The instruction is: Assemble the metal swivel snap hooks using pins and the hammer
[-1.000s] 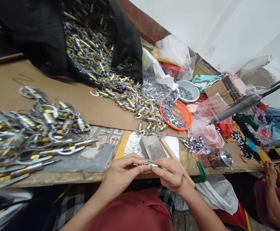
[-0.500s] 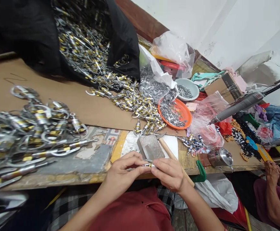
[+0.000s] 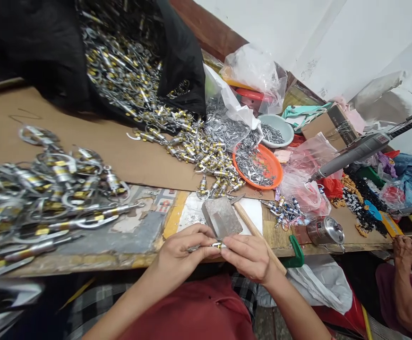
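Left hand (image 3: 181, 250), right hand (image 3: 250, 257) | fingers (image 3: 236, 257) of both grasping one metal piece (image 3: 219, 245) (partly hidden) | grey block (image 3: 222, 218), hammer (image 3: 247, 219) lying on surface (image 3: 131, 236)

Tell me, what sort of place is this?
Probably a small workshop handling metal pieces: silver-and-yellow pieces spill from a black bag, an orange tray holds small metal parts, and a wooden-handled tool lies beside a grey block.

A worker's two hands (image 3: 179, 250) (image 3: 246, 257) hold one metal piece (image 3: 218, 245) at one bench (image 3: 131, 238) bearing one block (image 3: 222, 217), one hammer (image 3: 253, 225), one orange dish (image 3: 274, 163), one pale bowl (image 3: 288, 126), one lidded cup (image 3: 324, 232) and hooks (image 3: 191, 145) too many to count.
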Demonstrator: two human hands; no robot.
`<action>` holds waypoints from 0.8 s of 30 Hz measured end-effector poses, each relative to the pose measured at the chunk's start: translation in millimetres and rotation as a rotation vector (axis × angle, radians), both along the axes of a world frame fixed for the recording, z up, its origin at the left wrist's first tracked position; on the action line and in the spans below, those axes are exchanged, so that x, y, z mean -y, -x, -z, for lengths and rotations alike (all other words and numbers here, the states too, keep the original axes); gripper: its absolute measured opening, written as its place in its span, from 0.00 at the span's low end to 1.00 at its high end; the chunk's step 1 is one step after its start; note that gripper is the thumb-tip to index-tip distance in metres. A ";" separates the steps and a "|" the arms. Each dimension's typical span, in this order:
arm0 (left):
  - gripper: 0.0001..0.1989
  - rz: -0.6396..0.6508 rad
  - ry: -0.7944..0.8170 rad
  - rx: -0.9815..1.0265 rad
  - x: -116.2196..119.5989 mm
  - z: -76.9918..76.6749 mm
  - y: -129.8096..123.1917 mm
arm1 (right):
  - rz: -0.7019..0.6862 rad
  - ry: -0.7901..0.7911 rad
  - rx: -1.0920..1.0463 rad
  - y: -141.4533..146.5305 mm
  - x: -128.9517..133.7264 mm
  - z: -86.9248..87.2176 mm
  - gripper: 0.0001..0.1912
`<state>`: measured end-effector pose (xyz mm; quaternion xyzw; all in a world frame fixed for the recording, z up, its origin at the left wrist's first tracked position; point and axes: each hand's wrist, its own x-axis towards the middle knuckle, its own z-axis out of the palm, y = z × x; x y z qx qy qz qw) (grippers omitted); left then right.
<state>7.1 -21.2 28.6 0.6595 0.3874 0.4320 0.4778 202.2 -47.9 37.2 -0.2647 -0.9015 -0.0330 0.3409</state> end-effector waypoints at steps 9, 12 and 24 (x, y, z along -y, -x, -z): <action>0.08 0.111 0.116 0.059 -1.9 0.5 9.6 | 0.089 0.129 -0.191 12.2 4.2 10.0 0.13; 0.08 0.163 0.119 0.052 -4.0 -3.8 13.1 | 0.075 0.115 -0.138 12.6 6.2 8.2 0.15; 0.19 -0.165 0.558 0.281 8.0 15.9 -10.8 | 0.345 0.386 -0.459 26.9 4.6 17.1 0.07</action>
